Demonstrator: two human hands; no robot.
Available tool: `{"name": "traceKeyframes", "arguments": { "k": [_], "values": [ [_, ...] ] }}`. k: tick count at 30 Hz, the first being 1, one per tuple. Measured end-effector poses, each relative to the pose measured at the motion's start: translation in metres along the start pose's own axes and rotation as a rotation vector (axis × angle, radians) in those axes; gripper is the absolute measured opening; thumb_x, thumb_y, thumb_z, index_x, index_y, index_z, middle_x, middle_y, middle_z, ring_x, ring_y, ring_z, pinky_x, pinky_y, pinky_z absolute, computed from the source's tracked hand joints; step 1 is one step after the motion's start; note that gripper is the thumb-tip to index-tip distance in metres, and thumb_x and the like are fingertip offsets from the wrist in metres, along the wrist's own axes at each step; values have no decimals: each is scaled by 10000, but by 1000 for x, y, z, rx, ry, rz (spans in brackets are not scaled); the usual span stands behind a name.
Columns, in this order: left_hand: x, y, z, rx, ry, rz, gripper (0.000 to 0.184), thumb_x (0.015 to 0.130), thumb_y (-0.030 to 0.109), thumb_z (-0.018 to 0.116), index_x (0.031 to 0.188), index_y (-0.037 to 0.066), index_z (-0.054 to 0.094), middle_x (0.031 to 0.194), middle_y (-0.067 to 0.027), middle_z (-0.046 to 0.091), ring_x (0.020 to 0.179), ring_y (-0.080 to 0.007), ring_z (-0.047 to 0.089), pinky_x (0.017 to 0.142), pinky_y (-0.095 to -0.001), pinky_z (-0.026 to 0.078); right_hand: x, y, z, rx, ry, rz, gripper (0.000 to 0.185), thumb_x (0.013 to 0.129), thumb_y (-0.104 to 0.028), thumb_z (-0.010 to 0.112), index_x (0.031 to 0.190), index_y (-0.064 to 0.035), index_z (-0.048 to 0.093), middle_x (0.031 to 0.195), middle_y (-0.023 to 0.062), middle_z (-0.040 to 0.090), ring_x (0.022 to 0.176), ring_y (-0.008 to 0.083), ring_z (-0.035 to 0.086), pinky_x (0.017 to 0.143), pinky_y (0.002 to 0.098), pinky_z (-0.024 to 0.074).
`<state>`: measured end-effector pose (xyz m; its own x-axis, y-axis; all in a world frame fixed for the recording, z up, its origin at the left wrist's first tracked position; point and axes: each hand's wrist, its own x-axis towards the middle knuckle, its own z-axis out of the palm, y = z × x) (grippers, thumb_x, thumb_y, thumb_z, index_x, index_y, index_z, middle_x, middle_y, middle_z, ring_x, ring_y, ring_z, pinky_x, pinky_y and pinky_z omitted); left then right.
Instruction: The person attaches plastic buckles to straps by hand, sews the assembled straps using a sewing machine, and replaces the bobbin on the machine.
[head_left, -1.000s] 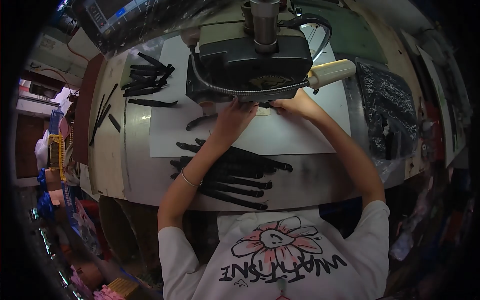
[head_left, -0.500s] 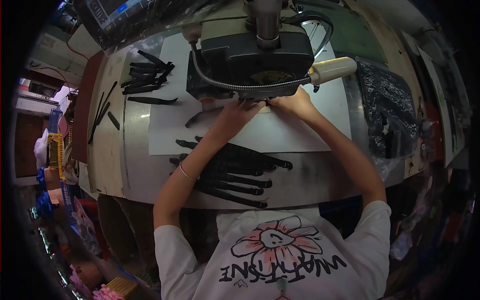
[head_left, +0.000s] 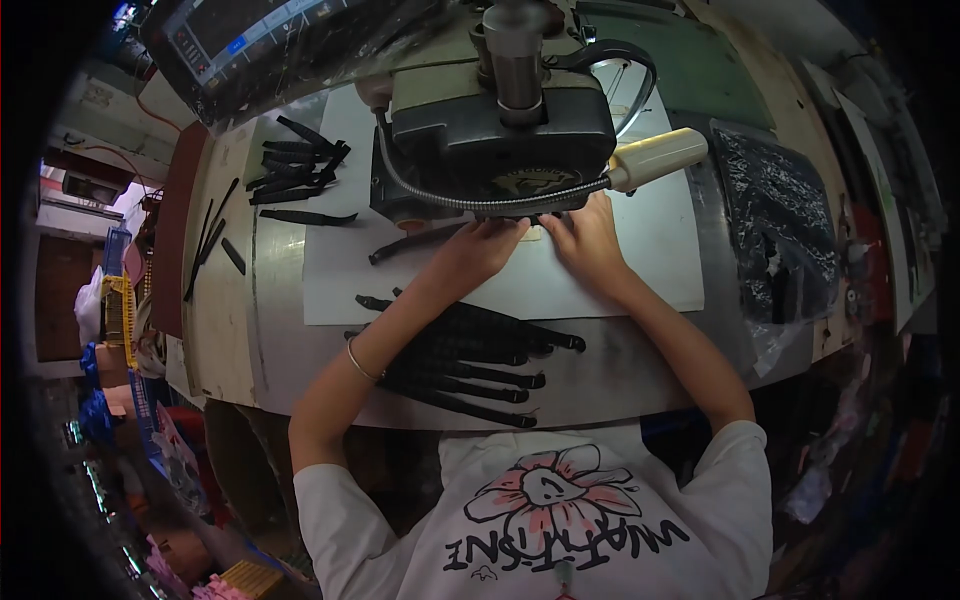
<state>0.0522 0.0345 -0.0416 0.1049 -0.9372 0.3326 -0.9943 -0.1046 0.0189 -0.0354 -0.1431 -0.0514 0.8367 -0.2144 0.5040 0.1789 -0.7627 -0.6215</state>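
Under the head of a dark sewing machine [head_left: 500,150], both of my hands work close together. My left hand [head_left: 482,250] is closed, its fingertips pinching a black fabric strap [head_left: 412,243] that trails out to the left on the white sheet. Close by on the right, my right hand [head_left: 592,245] presses its thumb and fingers on the same dark strip beneath the machine. The machine head hides the strap's far part and some fingertips. Below my left forearm lies a bunch of similar black straps [head_left: 470,350], spread toward the table's front edge.
A white sheet [head_left: 640,290] covers the metal table [head_left: 280,340]. More black straps [head_left: 295,165] are piled at the back left, with thin black strips [head_left: 208,235] beside them. A plastic-wrapped black bundle [head_left: 780,220] lies on the right. A screen [head_left: 250,45] stands at the upper left.
My right hand has shifted slightly down and its thumb now points up at the strip. My left hand stays at the strap. The whole view has tilted slightly.
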Motion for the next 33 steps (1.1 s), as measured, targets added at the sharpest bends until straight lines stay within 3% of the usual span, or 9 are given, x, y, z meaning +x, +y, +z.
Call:
{"name": "traceKeyframes", "arguments": {
  "k": [6, 8, 12, 13, 15, 24, 27, 30, 33],
  "values": [
    [-5, 17, -6, -34, -29, -185, 483, 759, 13, 485, 1241, 6, 455, 1066, -109, 520, 1025, -251, 508, 889, -371, 428, -4, -6, -2, -138, 29, -161, 78, 752, -37, 606, 819, -8, 577, 831, 101, 493, 814, 265, 464, 699, 363, 371],
    [-9, 23, -4, -57, 45, -226, 491, 750, -2, 477, 1241, 11, 456, 1089, -107, 515, 1035, -259, 499, 902, -383, 417, -3, -5, -2, -106, 28, -163, 92, 755, -41, 606, 838, -8, 582, 848, 105, 495, 828, 266, 472, 698, 360, 374],
    [-5, 28, -8, -69, -1, -275, 507, 736, -21, 468, 1241, 15, 453, 1115, -113, 510, 1058, -265, 487, 916, -390, 399, -4, -7, -3, -46, -9, -62, 154, 721, -2, 629, 873, -26, 631, 927, 135, 598, 906, 326, 519, 795, 394, 387],
    [-4, 28, -10, -74, -23, -285, 510, 734, -23, 468, 1242, 15, 452, 1116, -114, 509, 1065, -263, 485, 917, -388, 397, -3, -4, -2, -56, -13, -83, 152, 732, -13, 622, 884, -23, 616, 924, 129, 568, 903, 315, 504, 775, 386, 381],
    [-3, 27, -10, -75, -42, -297, 516, 730, -26, 468, 1244, 17, 449, 1119, -116, 508, 1073, -261, 484, 918, -383, 394, -3, 3, 1, -75, -17, -122, 155, 753, -35, 609, 905, -17, 585, 918, 117, 509, 898, 293, 474, 736, 371, 370],
    [-1, 24, -6, -59, -16, -301, 527, 721, -33, 469, 1245, 18, 448, 1121, -118, 502, 1051, -262, 500, 885, -368, 420, -3, 4, 1, -34, -61, -60, 182, 751, -39, 613, 932, -37, 591, 935, 124, 526, 910, 303, 471, 768, 386, 358],
    [-2, 25, -4, -55, -8, -292, 523, 724, -29, 470, 1244, 19, 448, 1118, -114, 505, 1046, -267, 506, 862, -364, 437, -2, 0, -1, -54, -46, -17, 150, 734, -9, 607, 881, 6, 634, 892, 159, 616, 870, 338, 550, 787, 406, 404],
    [-2, 26, -4, -70, -21, -294, 513, 727, -24, 472, 1237, 21, 454, 1117, -109, 507, 1041, -267, 511, 837, -361, 453, -3, -9, -4, -51, -7, -50, 154, 734, -11, 609, 885, 9, 634, 897, 161, 616, 865, 345, 551, 784, 409, 407],
    [0, 21, -3, -42, -34, -307, 504, 727, -22, 474, 1229, 23, 460, 1114, -104, 510, 1032, -262, 516, 811, -359, 466, -3, 7, 3, -27, -62, -12, 153, 755, -54, 615, 907, -40, 598, 914, 115, 523, 894, 291, 471, 748, 375, 349]
  ]
}}
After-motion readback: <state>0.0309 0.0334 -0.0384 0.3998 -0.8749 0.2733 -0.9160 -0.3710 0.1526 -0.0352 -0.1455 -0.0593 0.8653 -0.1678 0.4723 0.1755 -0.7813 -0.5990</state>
